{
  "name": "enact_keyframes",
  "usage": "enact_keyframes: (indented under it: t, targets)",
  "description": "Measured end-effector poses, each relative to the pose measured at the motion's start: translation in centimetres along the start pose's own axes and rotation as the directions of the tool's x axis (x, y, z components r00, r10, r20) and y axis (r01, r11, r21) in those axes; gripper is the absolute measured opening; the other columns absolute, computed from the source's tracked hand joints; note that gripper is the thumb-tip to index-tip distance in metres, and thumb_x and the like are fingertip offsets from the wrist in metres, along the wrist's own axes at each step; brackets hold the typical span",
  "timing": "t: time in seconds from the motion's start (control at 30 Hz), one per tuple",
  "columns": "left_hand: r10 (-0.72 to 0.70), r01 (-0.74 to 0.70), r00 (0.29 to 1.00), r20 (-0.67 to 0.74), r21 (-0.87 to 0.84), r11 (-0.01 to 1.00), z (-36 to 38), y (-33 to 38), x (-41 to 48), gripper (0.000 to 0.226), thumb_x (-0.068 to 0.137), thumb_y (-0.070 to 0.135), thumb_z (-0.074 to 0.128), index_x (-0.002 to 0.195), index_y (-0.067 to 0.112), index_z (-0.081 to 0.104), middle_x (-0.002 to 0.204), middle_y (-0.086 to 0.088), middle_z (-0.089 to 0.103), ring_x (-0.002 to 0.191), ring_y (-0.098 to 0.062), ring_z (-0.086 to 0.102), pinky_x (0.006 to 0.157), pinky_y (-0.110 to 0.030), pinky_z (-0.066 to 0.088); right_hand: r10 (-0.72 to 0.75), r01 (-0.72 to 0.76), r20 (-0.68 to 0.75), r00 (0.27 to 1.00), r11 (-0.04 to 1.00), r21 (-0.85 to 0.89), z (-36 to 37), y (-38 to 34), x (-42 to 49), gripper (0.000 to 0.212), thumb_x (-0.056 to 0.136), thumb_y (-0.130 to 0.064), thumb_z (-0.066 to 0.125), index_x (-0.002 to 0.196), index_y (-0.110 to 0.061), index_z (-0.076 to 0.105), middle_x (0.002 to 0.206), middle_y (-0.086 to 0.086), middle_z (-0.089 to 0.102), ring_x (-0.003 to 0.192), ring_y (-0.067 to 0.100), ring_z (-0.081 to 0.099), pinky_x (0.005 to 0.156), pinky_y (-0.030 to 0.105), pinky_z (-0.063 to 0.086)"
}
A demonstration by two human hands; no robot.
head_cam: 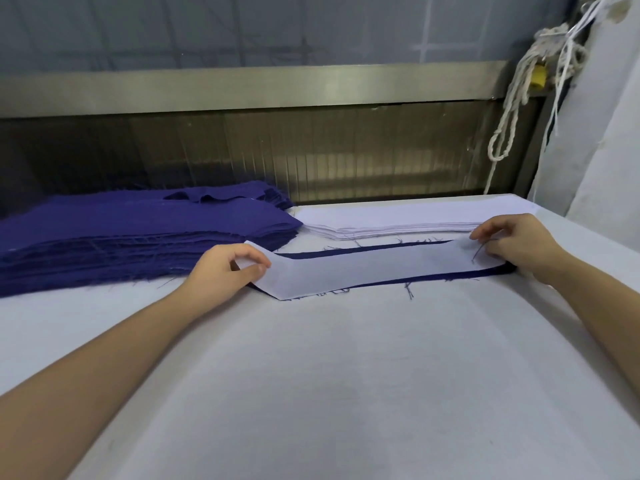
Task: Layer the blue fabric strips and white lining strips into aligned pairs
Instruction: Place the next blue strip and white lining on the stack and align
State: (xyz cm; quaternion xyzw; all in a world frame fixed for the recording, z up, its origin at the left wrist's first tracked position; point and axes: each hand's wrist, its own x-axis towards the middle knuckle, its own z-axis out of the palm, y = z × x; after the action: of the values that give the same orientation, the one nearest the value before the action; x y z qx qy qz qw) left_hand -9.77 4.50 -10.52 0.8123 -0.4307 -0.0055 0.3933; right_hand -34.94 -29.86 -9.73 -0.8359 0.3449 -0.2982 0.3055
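Observation:
A white lining strip [374, 266] lies across a blue fabric strip [349, 251], whose frayed edges show along the far side and the near right side. My left hand [225, 268] pinches the white strip's left end between thumb and fingers. My right hand [516, 242] pinches its right end, fingertips on the cloth. At the far left sits a thick stack of blue strips [131, 233]. Behind the pair lies a flat stack of white lining strips [398, 220].
The work surface is a wide table covered in white cloth [329, 375]. A metal rail and dark ribbed panel [311, 150] run along its far edge. White cords [519, 98] hang at the upper right beside a pale fabric roll [606, 150].

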Motion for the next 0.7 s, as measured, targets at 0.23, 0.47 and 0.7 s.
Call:
enact_keyframes:
  t: [0.23,0.47,0.7]
  targets:
    - [0.027,-0.028,1.000,0.007,0.094,0.995,0.09,0.13,0.00,0.016,0.085,0.015,0.066,0.079,0.030,0.068,0.081,0.019,0.066,0.048,-0.001,0.046,0.054,-0.008,0.037,-0.046,0.041,-0.040,0.998,0.993,-0.109,0.12,-0.16,0.00,0.029,0.079,0.013,0.050,0.081,-0.009,0.068,0.088,0.010,0.065,0.085,0.025,0.055,0.055,0.001,0.040]
    - [0.073,-0.068,0.997,-0.022,0.163,0.984,0.01,-0.27,0.13,0.013,0.085,0.012,0.066,0.086,0.023,0.070,0.084,0.024,0.062,0.065,0.015,0.050,0.062,-0.003,0.035,-0.068,0.060,-0.043,0.997,0.985,-0.164,0.35,-0.05,-0.19,0.028,0.077,0.013,0.050,0.079,-0.008,0.069,0.086,0.009,0.067,0.084,0.021,0.055,0.078,0.023,0.036]
    - [0.082,-0.077,0.997,-0.015,0.195,0.978,-0.02,-0.53,0.19,0.019,0.084,0.010,0.066,0.081,0.029,0.066,0.083,0.023,0.062,0.067,0.018,0.048,0.062,-0.003,0.034,-0.065,0.058,-0.028,0.997,0.979,-0.194,0.37,-0.07,-0.13,0.028,0.077,0.012,0.051,0.078,-0.010,0.068,0.084,0.006,0.065,0.082,0.020,0.053,0.077,0.023,0.035]
